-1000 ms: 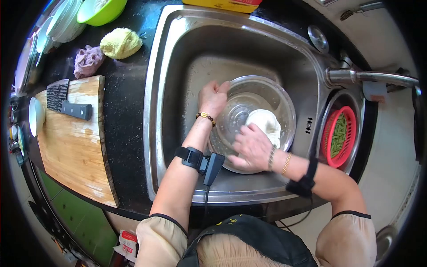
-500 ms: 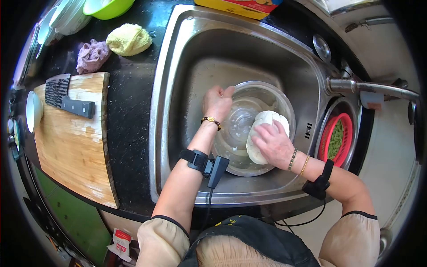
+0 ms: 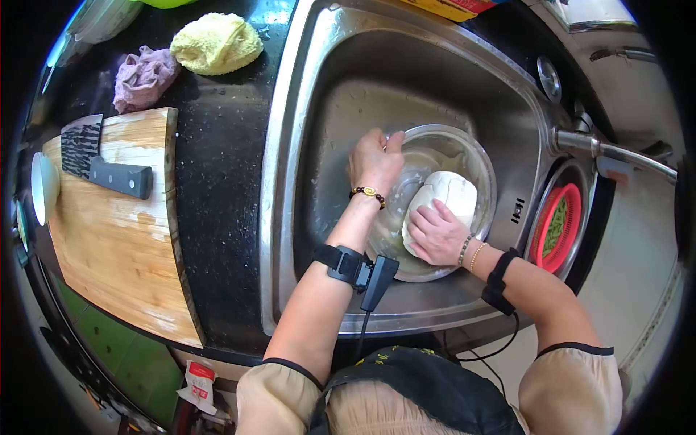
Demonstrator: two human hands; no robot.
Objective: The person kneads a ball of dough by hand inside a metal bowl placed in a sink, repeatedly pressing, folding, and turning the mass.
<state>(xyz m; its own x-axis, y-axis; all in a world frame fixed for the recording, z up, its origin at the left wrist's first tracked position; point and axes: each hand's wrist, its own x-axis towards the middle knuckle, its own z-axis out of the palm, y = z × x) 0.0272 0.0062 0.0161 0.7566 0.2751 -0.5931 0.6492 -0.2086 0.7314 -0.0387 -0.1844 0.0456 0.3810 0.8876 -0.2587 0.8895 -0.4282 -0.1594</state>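
Observation:
A clear round bowl point(image 3: 484, 163) sits in the steel sink point(image 3: 341, 109), with a little cloudy liquid in it. Inside the bowl, on its right side, lies a white rounded block point(image 3: 453, 194) with creases on its surface. My right hand point(image 3: 438, 233) is closed over the lower part of this block, its fingers bent and pressed together. My left hand point(image 3: 375, 161) pinches the upper left rim of the bowl between thumb and fingers.
Left of the sink lies a wooden board point(image 3: 116, 239) with a cleaver point(image 3: 119, 177) and a white bowl point(image 3: 45, 187) at its edge. Behind are a purple cloth point(image 3: 145, 78) and a yellow cloth point(image 3: 216, 43). Right of the sink, a red basket point(image 3: 573, 210) holds green pieces near the faucet point(image 3: 576, 141).
The view has shifted, so most things appear displaced. My right hand has slid toward the lower left of the white block, leaving more of its top showing. My left hand stays at the rim.

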